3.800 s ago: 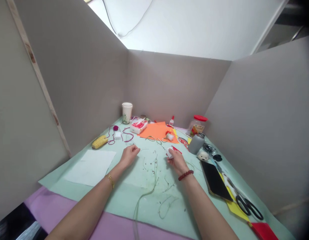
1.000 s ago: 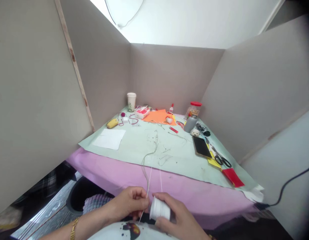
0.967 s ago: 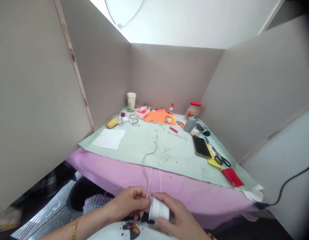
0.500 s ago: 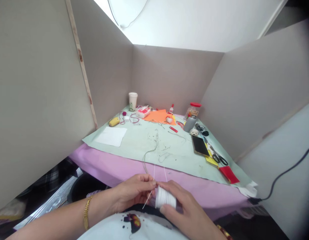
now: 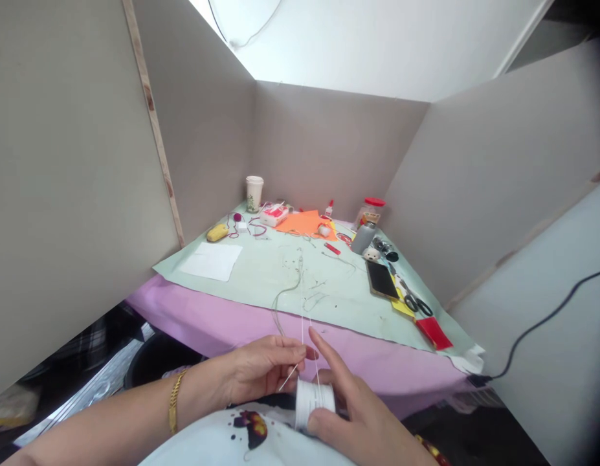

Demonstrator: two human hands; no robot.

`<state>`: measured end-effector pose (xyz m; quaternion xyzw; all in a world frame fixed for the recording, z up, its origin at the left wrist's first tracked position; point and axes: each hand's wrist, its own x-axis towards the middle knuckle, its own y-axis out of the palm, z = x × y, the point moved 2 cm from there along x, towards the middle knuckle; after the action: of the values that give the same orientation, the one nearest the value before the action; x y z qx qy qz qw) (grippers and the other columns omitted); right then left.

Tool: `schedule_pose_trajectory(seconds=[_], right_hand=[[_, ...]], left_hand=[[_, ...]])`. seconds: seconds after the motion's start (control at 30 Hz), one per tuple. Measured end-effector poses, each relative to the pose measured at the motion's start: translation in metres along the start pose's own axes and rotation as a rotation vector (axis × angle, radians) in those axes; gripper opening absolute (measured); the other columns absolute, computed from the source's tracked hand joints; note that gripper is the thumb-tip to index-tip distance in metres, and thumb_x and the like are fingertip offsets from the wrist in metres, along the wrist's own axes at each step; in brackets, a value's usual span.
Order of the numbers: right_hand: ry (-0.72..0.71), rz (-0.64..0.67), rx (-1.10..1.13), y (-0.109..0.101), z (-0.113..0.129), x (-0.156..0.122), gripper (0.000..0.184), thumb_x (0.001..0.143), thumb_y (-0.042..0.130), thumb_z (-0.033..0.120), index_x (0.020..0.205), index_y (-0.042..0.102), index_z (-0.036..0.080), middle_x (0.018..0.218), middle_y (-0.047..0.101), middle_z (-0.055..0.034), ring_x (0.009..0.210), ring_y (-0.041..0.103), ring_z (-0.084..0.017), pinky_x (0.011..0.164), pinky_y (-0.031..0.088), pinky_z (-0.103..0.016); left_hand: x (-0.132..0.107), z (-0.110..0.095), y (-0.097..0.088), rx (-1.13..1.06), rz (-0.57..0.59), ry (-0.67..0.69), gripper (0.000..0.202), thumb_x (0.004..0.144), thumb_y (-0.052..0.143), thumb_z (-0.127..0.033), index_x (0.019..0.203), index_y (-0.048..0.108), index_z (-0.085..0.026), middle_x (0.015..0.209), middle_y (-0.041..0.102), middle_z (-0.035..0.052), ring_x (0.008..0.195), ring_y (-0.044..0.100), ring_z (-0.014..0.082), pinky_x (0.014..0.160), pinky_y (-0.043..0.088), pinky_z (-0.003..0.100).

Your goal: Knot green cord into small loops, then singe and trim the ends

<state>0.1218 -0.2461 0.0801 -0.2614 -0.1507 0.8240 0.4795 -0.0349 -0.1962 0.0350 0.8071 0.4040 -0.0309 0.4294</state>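
Note:
Close to my chest, above the pink cloth (image 5: 222,310), my left hand (image 5: 268,369) curls its fingers around a thin white thread (image 5: 302,336), with a short end poking out below the fingertips. My right hand (image 5: 351,401) grips a white spool of thread (image 5: 315,404) between thumb and lower fingers, its index finger straight and lifted. Two strands rise from between my hands toward the pale green mat (image 5: 329,310), where a loose greenish cord (image 5: 285,301) lies.
A white paper sheet (image 5: 211,261), a paper cup (image 5: 254,194), orange paper (image 5: 307,222), a glue bottle (image 5: 328,209), a red-lidded jar (image 5: 370,211), a phone (image 5: 381,279) and scissors (image 5: 418,305) lie on the mat. Grey partition walls (image 5: 202,149) surround it. A black cable (image 5: 537,330) runs at right.
Compared with the older frames, both hands have moved from the mat to near my chest, and the right now holds the spool. In the latest moment, its index finger has lifted off the spool.

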Motion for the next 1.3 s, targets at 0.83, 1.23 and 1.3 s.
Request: schedule_pose_trajectory(seconds=[0.83, 1.23, 1.3], right_hand=[[-0.022, -0.202, 0.619, -0.078, -0.087, 0.045, 0.036, 0.079, 0.058, 0.048, 0.099, 0.056, 0.019, 0.083, 0.053, -0.0013, 0.067, 0.052, -0.012, 0.049, 0.041, -0.019], [0.051, -0.621, -0.102, -0.168, -0.114, 0.121, 0.037, 0.084, 0.045, 0.045, 0.101, 0.058, 0.015, 0.09, 0.058, -0.0055, 0.073, 0.053, -0.015, 0.059, 0.04, -0.024], [0.044, -0.715, -0.234, -0.17, -0.112, 0.134, 0.035, 0.086, 0.043, 0.037, 0.111, 0.055, 0.015, 0.108, 0.055, -0.0101, 0.095, 0.051, -0.02, 0.074, 0.041, -0.027]], left_hand=[[0.032, 0.009, 0.006, 0.144, -0.125, 0.281, 0.037, 0.074, 0.067, -0.044, 0.073, 0.043, -0.017, 0.062, 0.05, -0.006, 0.049, 0.038, 0.0044, 0.049, 0.03, 0.018], [0.086, 0.002, -0.006, 0.131, -0.4, 0.452, 0.028, 0.076, 0.062, -0.037, 0.069, 0.044, -0.017, 0.062, 0.05, -0.0052, 0.052, 0.044, 0.0058, 0.054, 0.038, 0.019], [0.097, 0.002, -0.007, 0.104, -0.435, 0.455, 0.026, 0.076, 0.062, -0.035, 0.068, 0.046, -0.017, 0.063, 0.051, -0.0044, 0.052, 0.046, 0.0059, 0.056, 0.041, 0.019]])
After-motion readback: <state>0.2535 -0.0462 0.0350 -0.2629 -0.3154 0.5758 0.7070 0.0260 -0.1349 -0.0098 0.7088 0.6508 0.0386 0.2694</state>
